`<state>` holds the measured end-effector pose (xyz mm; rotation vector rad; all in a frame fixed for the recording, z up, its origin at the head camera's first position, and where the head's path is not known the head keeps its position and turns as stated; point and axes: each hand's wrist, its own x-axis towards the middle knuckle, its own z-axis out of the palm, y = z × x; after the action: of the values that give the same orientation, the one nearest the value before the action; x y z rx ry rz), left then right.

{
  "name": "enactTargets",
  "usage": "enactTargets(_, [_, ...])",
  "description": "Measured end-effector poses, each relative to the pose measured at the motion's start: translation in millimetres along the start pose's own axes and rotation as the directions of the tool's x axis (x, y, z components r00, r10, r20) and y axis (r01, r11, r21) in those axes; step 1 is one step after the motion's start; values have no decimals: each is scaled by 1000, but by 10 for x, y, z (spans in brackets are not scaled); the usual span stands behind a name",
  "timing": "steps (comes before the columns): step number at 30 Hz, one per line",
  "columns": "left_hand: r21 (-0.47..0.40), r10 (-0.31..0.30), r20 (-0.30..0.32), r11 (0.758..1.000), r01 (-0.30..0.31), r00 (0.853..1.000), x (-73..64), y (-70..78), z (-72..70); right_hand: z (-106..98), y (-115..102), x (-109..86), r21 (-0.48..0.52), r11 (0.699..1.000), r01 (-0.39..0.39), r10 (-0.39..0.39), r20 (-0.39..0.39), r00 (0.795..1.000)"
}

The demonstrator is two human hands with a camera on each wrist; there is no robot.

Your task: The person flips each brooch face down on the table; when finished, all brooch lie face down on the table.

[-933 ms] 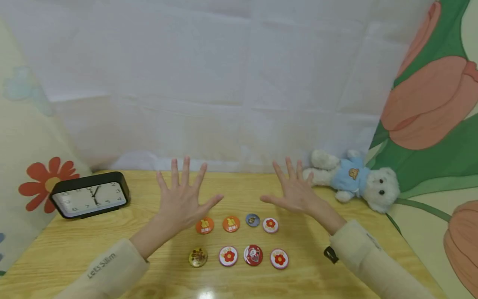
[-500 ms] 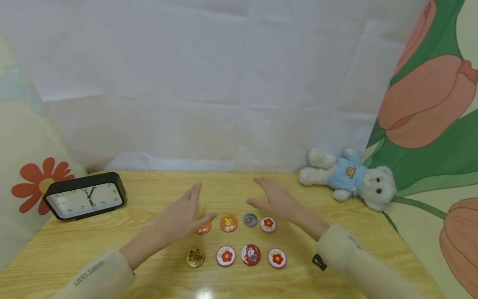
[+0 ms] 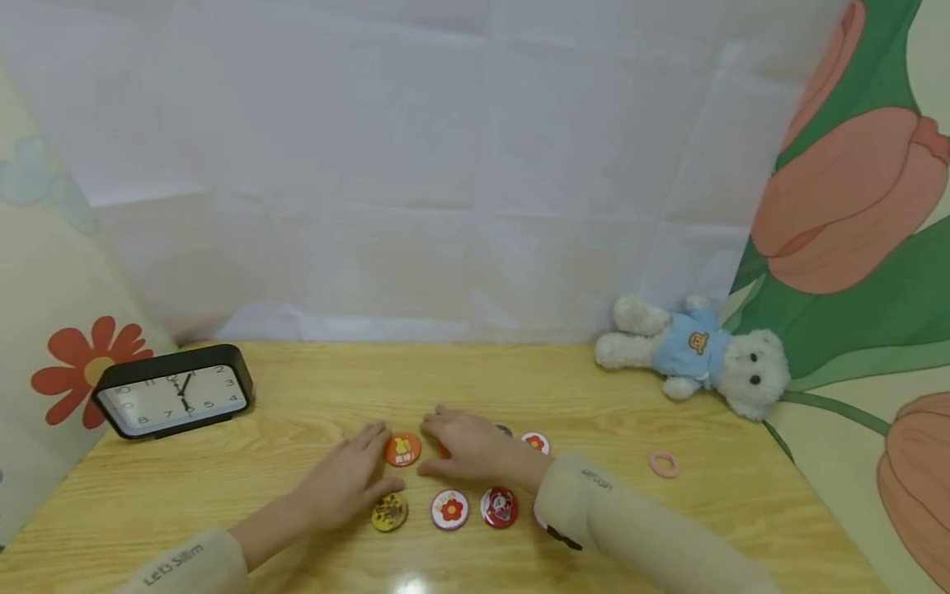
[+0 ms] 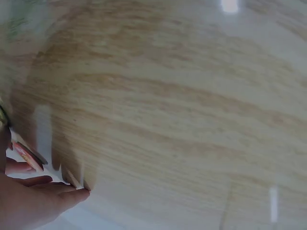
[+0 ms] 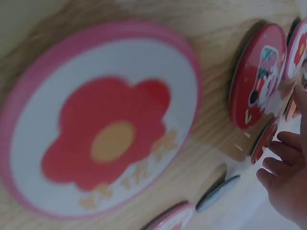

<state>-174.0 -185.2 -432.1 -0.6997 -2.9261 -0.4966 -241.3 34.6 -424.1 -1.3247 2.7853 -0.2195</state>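
Note:
Two rows of round pin badges lie on the wooden table. My left hand (image 3: 345, 480) is low beside the orange badge (image 3: 403, 449); its thumb reaches the edge of the yellow badge (image 3: 389, 511). Over the back row is my right hand (image 3: 471, 445), which largely hides a second orange badge and partly covers the blue-grey badge (image 3: 504, 431). A white flower badge (image 3: 536, 442) shows beyond that wrist. In front lie another flower badge (image 3: 449, 509) and a red badge (image 3: 499, 506). The right wrist view shows a pink-rimmed flower badge (image 5: 112, 139) close up. Neither hand grips anything visible.
A black-framed clock (image 3: 176, 392) stands at the left. At the back right a white plush bear (image 3: 693, 351) in a blue shirt lies on its side. A small pink ring (image 3: 664, 464) lies right of the badges. A white cloth (image 3: 371, 181) hangs behind the table.
Both hands have come down from spread above the table to badge level. The right hand has moved left over the back row, and its sleeve has uncovered the pink ring.

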Motion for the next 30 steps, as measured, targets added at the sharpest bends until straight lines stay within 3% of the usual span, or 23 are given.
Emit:
enactTargets(7, [69,22,-84,998,-17,996,11,15,50,56,-87,110,-64,996,59,-63,-60,996])
enactTargets(13, [28,19,-158,999,-15,987,17,30,104,65,-109,111,-100,992,72,-80,-81,994])
enactTargets(19, [-32,5,-171,999,-11,985,48,49,121,62,-124,95,-129,991,43,-49,-43,998])
enactTargets(25, [-92,13,-186,995,-30,982,92,37,91,70,-139,105,-61,997,51,-55,-59,997])
enactTargets(30, [-80,13,-189,996,-29,982,96,36,94,73,-162,115,-51,999,3,-3,-12,1000])
